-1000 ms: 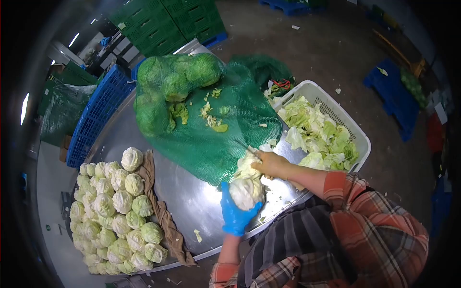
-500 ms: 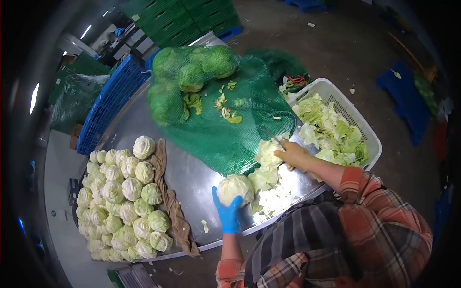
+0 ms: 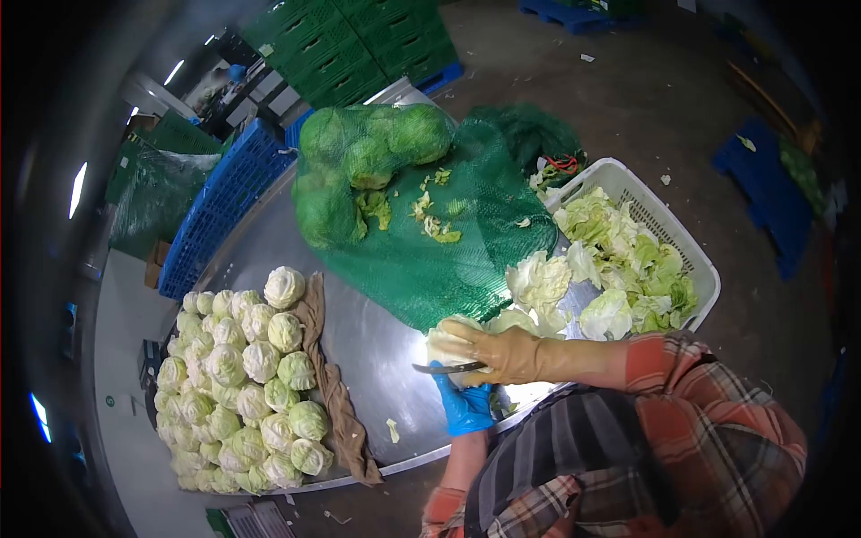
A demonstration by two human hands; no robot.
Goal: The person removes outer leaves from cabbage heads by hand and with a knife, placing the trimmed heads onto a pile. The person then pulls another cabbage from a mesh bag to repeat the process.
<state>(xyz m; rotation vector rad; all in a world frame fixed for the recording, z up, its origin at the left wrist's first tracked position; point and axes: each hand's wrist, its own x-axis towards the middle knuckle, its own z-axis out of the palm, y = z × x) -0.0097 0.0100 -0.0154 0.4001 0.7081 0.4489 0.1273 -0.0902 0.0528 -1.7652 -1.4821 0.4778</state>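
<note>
A pale cabbage (image 3: 441, 342) is held just above the metal table, near its front edge. My left hand (image 3: 466, 409), in a blue glove, grips it from below and the near side. My right hand (image 3: 511, 354), in a yellowish glove, is closed round a knife and lies over the cabbage. The dark curved blade of the knife (image 3: 444, 368) points left across the cabbage's near side; its handle is hidden in the hand. Loose cabbage leaves (image 3: 540, 285) lie beyond my right hand, partly on the green net.
Trimmed cabbages (image 3: 238, 381) are stacked at the left beside a brown cloth (image 3: 334, 403). A green net bag (image 3: 421, 260) with whole cabbages (image 3: 368, 161) spreads across the metal table (image 3: 368, 359). At the right stands a white crate (image 3: 706, 278) full of leaves.
My right hand has moved left with the knife, from the loose leaves onto the cabbage. My left hand has turned and shifted right, now under the cabbage. The loose leaves have spread out.
</note>
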